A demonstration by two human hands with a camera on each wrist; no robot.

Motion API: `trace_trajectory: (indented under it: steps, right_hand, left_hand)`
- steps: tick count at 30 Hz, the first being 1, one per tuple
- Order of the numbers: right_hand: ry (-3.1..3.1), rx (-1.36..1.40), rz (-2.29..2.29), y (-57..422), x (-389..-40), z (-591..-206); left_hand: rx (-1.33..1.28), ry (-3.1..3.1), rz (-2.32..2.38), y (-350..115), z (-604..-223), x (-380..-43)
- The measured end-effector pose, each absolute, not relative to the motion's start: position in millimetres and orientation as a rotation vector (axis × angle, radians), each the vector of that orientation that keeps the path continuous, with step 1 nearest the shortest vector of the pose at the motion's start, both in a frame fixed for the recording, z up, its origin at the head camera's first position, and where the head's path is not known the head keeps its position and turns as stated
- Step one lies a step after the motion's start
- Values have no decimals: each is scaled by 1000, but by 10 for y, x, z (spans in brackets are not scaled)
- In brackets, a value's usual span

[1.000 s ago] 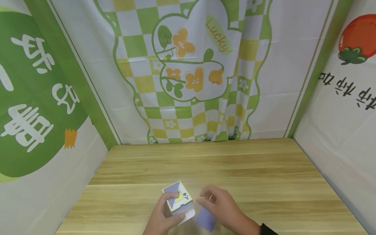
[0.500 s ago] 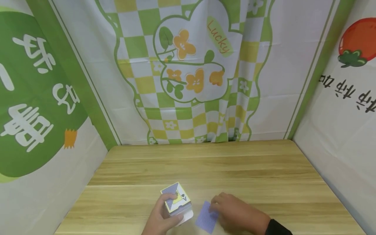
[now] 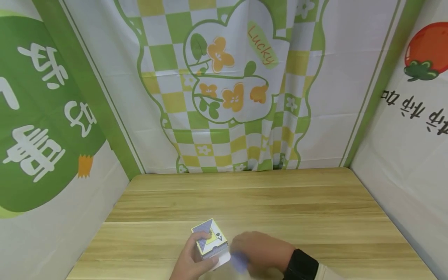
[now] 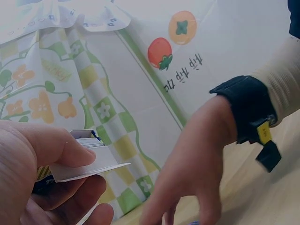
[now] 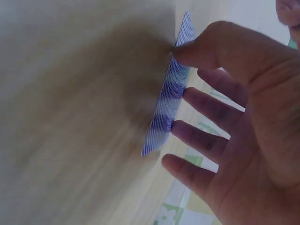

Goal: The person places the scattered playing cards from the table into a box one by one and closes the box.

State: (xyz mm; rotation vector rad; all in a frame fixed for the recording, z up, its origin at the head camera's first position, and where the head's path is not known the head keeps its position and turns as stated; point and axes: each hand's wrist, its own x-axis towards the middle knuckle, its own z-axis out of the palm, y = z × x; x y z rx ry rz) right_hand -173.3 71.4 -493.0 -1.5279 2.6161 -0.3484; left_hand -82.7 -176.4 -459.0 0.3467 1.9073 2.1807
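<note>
In the head view, my left hand [image 3: 190,258] grips a playing-card box [image 3: 217,238] printed with an ace and a blue pattern. Its white flap [image 3: 223,258] hangs open toward me. The left wrist view shows the edges of a card stack [image 4: 89,141] inside the box, with the thumb pressed on the flap. Just right of the box is my right hand [image 3: 260,249], palm down. It pinches a blue-backed playing card [image 5: 171,91] between thumb and fingertips. That card stands tilted in the right wrist view and is blurred in the head view.
A wood-grain table [image 3: 245,198] spreads out beneath both hands. Behind it hangs a green-and-yellow checked curtain [image 3: 224,140], with printed cloth walls on the left [image 3: 115,186] and right [image 3: 402,155]. A black band [image 3: 301,265] is on the right wrist.
My right hand first shifted right over the card, then swung back left toward the box, taking the card in its fingers. The left hand and box stay nearly still.
</note>
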Motion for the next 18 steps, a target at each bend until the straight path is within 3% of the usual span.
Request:
trace_trajectory:
  steps: [9,18]
  right_hand:
    - [2711,-1146,-293,704,-2034,-4854]
    - [2783,-977,-297,868,-2196,-4811]
  left_hand:
    - [359,1902,2175,-1763,-4558,-844]
    - [346,1923,2142,-1784,-4602,-834]
